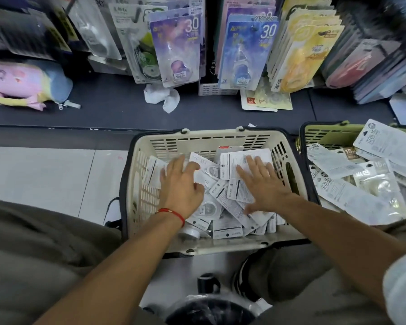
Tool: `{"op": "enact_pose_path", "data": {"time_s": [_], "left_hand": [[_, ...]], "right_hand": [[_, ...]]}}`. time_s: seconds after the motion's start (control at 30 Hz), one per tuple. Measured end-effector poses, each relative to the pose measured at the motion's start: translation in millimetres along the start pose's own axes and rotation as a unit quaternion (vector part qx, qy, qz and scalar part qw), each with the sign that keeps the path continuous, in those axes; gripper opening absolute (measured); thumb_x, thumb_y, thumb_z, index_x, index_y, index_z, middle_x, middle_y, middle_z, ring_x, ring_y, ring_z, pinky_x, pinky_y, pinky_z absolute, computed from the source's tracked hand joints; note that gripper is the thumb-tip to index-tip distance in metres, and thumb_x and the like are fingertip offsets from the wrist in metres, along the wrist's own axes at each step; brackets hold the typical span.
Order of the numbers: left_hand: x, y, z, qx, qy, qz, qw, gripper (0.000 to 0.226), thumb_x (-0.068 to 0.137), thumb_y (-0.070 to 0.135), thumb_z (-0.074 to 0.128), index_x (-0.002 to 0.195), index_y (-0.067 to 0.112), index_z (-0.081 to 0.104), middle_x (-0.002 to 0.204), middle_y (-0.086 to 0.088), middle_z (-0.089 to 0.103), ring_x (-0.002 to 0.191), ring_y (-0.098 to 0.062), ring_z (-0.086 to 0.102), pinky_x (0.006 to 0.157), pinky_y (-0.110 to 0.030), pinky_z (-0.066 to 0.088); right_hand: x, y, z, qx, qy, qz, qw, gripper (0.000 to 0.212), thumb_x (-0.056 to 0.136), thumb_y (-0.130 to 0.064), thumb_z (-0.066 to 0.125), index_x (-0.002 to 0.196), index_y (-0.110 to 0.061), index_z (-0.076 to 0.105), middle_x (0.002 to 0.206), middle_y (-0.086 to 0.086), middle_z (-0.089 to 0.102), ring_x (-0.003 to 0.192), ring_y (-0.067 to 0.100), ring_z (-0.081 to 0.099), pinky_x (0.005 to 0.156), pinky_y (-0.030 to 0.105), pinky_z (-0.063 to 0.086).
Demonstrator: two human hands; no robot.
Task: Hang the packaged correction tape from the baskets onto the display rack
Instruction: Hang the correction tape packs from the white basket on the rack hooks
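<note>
Two baskets [136, 184] of packets [230, 207]; left hand [181, 186] and right hand [265, 184] rest on one pile, fingers spread wide, gripping nothing.

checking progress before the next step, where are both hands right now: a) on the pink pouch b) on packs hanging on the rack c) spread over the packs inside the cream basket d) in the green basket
c: the left hand and right hand lie with fingers spread on the packs in the cream basket.

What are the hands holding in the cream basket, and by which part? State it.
Nothing is held. The left hand and right hand lie with spread fingers flat on the loose correction tape packages inside the cream basket.
</note>
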State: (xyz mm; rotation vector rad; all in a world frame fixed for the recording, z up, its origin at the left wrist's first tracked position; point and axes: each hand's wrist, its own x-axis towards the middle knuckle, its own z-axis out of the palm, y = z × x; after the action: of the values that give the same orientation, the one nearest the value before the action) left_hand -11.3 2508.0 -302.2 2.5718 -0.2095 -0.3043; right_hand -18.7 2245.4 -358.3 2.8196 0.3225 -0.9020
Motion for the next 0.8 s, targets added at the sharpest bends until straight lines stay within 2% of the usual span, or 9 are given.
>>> {"op": "enact_pose_path", "data": {"time_s": [0.1, 0.23, 0.3, 0.4, 0.5, 0.6, 0.67, 0.73, 0.8], "left_hand": [[12.6, 12.4, 5.8, -0.052, -0.036, 0.010, 0.998, 0.044, 0.090, 0.008, 0.066, 0.133, 0.015, 0.063, 0.158, -0.012, 0.044, 0.151, -0.030, 0.031, 0.126, -0.041, 0.025], [20.8, 14.6, 0.0, -0.066, -0.065, 0.033, 0.995, 0.038, 0.091, 0.005, 0.063, 0.128, 0.017, 0.065, 0.137, -0.007, 0.060, 0.133, -0.027, 0.050, 0.111, -0.032, 0.039], [19.3, 9.7, -1.3, -0.045, -0.075, 0.052, 0.995, 0.037, 0.092, 0.005, 0.062, 0.127, 0.018, 0.066, 0.135, -0.006, 0.062, 0.128, -0.026, 0.054, 0.105, -0.033, 0.044], [15.0, 10.8, 2.8, -0.075, -0.070, 0.032, 0.994, 0.036, 0.093, 0.007, 0.066, 0.126, 0.019, 0.067, 0.133, -0.005, 0.064, 0.125, -0.024, 0.057, 0.102, -0.031, 0.044], [10.1, 24.9, 6.9, -0.253, -0.095, -0.075, 0.960, 0.047, 0.091, 0.028, 0.079, 0.134, 0.020, 0.062, 0.132, 0.001, 0.063, 0.119, -0.017, 0.061, 0.102, -0.031, 0.048], [-0.3, 37.9, 8.3, -0.472, -0.199, -0.135, 0.848, 0.066, 0.081, 0.045, 0.085, 0.138, 0.020, 0.061, 0.129, -0.002, 0.071, 0.121, -0.024, 0.067, 0.109, -0.050, 0.051], [-9.6, 35.2, 11.6, -0.554, -0.209, -0.116, 0.797, 0.054, 0.087, 0.032, 0.082, 0.136, 0.020, 0.063, 0.127, -0.007, 0.075, 0.120, -0.031, 0.070, 0.106, -0.054, 0.053], [-16.9, 24.0, 12.1, -0.564, -0.165, -0.137, 0.797, 0.046, 0.093, 0.016, 0.079, 0.136, 0.018, 0.064, 0.126, -0.008, 0.075, 0.121, -0.030, 0.070, 0.108, -0.053, 0.052], [-21.7, 6.4, 11.3, -0.531, -0.110, -0.196, 0.817, 0.048, 0.089, 0.011, 0.082, 0.133, 0.019, 0.064, 0.123, -0.006, 0.076, 0.118, -0.029, 0.070, 0.107, -0.055, 0.053]], "right_hand": [[-4.5, 7.2, 3.2, 0.029, 0.041, -0.037, 0.998, 0.122, 0.086, -0.057, 0.076, 0.165, -0.025, -0.010, 0.174, 0.009, -0.017, 0.161, 0.036, -0.012, 0.131, 0.053, 0.004], [-16.0, 17.4, -7.6, 0.101, 0.096, -0.036, 0.990, 0.067, 0.105, -0.042, 0.053, 0.163, -0.023, 0.027, 0.170, 0.005, 0.031, 0.155, 0.027, 0.031, 0.124, 0.047, 0.027], [-24.0, 19.5, -15.4, 0.173, 0.132, -0.017, 0.976, 0.041, 0.109, -0.034, 0.047, 0.148, -0.021, 0.049, 0.134, 0.008, 0.066, 0.122, 0.029, 0.064, 0.101, 0.041, 0.048], [-36.6, 17.2, -24.9, 0.308, 0.181, 0.063, 0.932, 0.027, 0.110, -0.031, 0.047, 0.122, -0.012, 0.061, 0.089, 0.006, 0.068, 0.077, 0.026, 0.067, 0.067, 0.032, 0.049], [-48.3, 6.3, -42.0, 0.533, 0.203, 0.095, 0.816, 0.025, 0.108, -0.024, 0.056, 0.129, -0.013, 0.066, 0.098, -0.001, 0.074, 0.086, 0.017, 0.073, 0.073, 0.030, 0.060], [-55.4, -16.3, -56.8, 0.770, 0.095, 0.026, 0.630, 0.026, 0.105, -0.013, 0.061, 0.130, -0.012, 0.067, 0.119, 0.011, 0.077, 0.104, 0.028, 0.077, 0.087, 0.045, 0.064], [-52.8, -31.4, -58.1, 0.810, 0.042, -0.024, 0.584, 0.030, 0.104, -0.017, 0.062, 0.131, -0.007, 0.067, 0.124, 0.012, 0.076, 0.113, 0.031, 0.074, 0.091, 0.045, 0.062], [-42.5, -40.5, -56.7, 0.780, 0.062, -0.014, 0.623, 0.033, 0.104, -0.035, 0.062, 0.126, -0.011, 0.071, 0.120, 0.006, 0.077, 0.112, 0.025, 0.073, 0.086, 0.034, 0.061], [-27.7, -35.3, -47.7, 0.621, 0.130, 0.061, 0.770, 0.043, 0.104, -0.049, 0.059, 0.133, -0.018, 0.067, 0.131, 0.003, 0.070, 0.121, 0.022, 0.066, 0.096, 0.036, 0.057]]}}
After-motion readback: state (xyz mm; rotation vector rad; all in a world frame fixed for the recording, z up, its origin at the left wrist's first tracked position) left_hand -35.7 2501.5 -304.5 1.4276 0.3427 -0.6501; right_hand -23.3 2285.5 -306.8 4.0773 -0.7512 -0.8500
